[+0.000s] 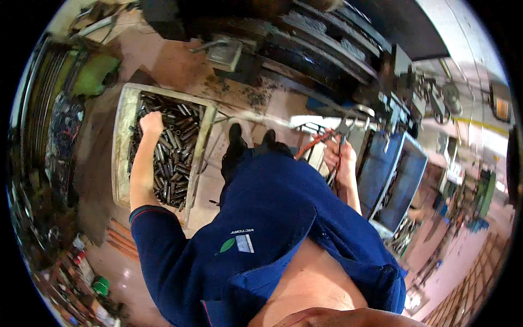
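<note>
My left hand (151, 124) is closed like a fist over a pale, worn crate (123, 117). The crate holds many short, dark metal tubes (173, 158), and the hand is down among those on its left side. Whether a tube is in its fingers is hidden. On the right, my right hand (340, 155) has its fingers curled in beside a grey metal piece (344, 129) and a red, coiled-looking cord (316, 143). What these fingers grip cannot be made out.
A dark machine (327, 49) spans the far side. Close by on the right stands a blue metal bin (408, 174) with parts inside. Green machinery (95, 76) is at the left, and reddish bars (122, 240) lie on the floor below the crate.
</note>
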`<move>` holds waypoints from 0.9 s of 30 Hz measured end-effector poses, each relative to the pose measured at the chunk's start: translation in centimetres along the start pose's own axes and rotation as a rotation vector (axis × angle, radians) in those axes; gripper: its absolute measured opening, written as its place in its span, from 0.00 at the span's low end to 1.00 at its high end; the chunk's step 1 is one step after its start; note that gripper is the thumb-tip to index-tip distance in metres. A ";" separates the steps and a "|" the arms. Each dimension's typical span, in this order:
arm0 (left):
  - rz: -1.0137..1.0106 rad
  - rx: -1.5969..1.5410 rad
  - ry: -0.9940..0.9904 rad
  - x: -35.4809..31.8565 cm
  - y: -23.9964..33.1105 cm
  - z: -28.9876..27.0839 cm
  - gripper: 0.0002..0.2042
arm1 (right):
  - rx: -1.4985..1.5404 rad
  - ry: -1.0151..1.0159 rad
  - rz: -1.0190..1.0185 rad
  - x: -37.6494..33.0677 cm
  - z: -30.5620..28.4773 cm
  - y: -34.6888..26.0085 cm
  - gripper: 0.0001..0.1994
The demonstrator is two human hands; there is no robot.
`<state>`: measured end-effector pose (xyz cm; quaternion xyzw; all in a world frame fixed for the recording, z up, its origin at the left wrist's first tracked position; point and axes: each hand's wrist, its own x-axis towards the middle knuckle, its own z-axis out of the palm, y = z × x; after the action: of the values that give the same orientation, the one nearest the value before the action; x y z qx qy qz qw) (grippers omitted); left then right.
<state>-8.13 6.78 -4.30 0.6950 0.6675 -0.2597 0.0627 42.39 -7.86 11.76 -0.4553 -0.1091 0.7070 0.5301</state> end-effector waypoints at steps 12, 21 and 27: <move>-0.335 -0.387 0.133 -2.8 -4.5 -2.5 0.12 | -0.132 -0.026 -0.085 0.1 1.1 -1.8 0.19; 0.297 -1.989 0.193 -9.4 11.1 -17.4 0.09 | -0.385 -0.218 0.031 2.4 4.1 -2.6 0.20; 0.595 -1.833 0.303 -10.9 19.9 -25.2 0.09 | -0.748 -0.298 -0.004 3.1 6.0 -3.1 0.19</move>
<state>18.19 5.94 16.96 0.5432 0.4089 0.4788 0.5554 39.79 -2.02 15.45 -0.5089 -0.4353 0.6759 0.3076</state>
